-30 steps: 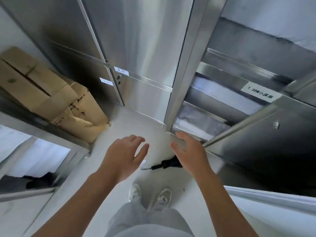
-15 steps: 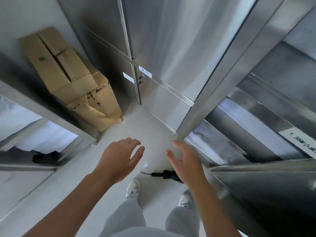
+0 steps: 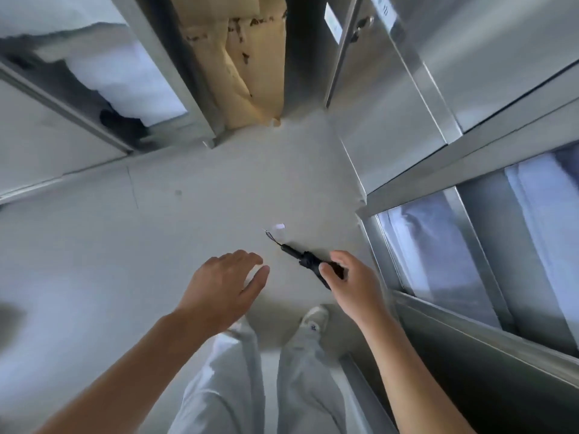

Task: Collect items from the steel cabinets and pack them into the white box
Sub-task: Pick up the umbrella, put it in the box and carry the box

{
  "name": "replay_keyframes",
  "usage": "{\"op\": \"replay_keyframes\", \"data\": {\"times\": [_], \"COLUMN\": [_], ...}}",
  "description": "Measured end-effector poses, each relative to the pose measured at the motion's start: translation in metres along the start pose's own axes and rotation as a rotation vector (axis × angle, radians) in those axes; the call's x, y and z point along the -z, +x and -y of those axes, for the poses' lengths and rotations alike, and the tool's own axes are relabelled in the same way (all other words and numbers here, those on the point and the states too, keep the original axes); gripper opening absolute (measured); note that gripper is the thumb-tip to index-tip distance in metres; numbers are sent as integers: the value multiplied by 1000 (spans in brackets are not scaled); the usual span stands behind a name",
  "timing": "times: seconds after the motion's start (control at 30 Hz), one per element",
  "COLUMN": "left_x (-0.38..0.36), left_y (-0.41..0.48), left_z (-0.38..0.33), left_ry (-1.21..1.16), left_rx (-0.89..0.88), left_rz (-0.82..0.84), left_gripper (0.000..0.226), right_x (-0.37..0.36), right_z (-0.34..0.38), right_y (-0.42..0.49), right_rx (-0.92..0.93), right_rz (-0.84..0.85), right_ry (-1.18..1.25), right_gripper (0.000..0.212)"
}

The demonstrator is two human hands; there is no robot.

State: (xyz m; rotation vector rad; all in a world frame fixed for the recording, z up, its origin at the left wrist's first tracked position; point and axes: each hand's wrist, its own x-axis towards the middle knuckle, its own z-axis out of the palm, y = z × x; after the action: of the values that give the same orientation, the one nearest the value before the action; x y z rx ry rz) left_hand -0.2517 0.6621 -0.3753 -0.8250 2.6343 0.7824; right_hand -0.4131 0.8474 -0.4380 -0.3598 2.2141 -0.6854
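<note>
Black umbrella (image 3: 305, 260), pale grey floor (image 3: 194, 220), tan cardboard (image 3: 247, 57), silver steel cabinets (image 3: 423, 73)

A folded black umbrella (image 3: 308, 261) lies on the pale grey floor (image 3: 194, 220) ahead of the person's feet, near the steel cabinets (image 3: 438, 98) lining the right side. More steel cabinets (image 3: 78, 126) stand at the left. A brown cardboard box (image 3: 244, 67) sits on the floor at the far end, between both rows.

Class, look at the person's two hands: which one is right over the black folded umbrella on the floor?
The right hand, its curled fingers overlapping the black folded umbrella; whether it grips is unclear. The left hand hovers spread over bare floor.
</note>
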Motion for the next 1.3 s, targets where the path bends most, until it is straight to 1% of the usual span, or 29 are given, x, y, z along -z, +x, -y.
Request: {"op": "replay_keyframes", "data": {"times": [0.17, 0.3, 0.4, 0.47, 0.53, 0.67, 0.83, 1.03, 1.13, 1.3], "left_x": [-67, -124, -176, -216, -258, -337, -406, -456, -468, -481], "left_y": [16, 46, 65, 77, 89, 107, 124, 147, 156, 166], "left_z": [55, 98, 127, 149, 172, 215, 253, 270, 270, 268], "left_ry": [24, 13, 37, 48, 56, 62, 63, 52, 36, 15], "left_rx": [26, 27, -17, -35, -37, -17, -4, 35, 37, 45], "left_rz": [94, 55, 64, 92, 131, 198, 261, 293, 273, 296], "left_gripper": [34, 37, 64, 72, 67, 46, 50, 48, 48, 44], "right_x": [-72, -119, -154, -179, -206, -255, -298, -326, -337, -346], "right_z": [-41, -72, -108, -135, -166, -224, -275, -311, -318, -326], "right_y": [42, 86, 120, 143, 166, 198, 224, 248, 259, 275], "right_rx": [-80, -66, -30, -7, -7, -50, -81, -86, -94, -67], "right_rz": [54, 50, 64, 89, 112, 112, 155, 171, 158, 143], "right_ry": [65, 63, 7, -55, -77, -96, -117, -114, -101, -113], "right_gripper": [40, 39, 39, 40, 40, 43, 47, 48, 47, 47]}}
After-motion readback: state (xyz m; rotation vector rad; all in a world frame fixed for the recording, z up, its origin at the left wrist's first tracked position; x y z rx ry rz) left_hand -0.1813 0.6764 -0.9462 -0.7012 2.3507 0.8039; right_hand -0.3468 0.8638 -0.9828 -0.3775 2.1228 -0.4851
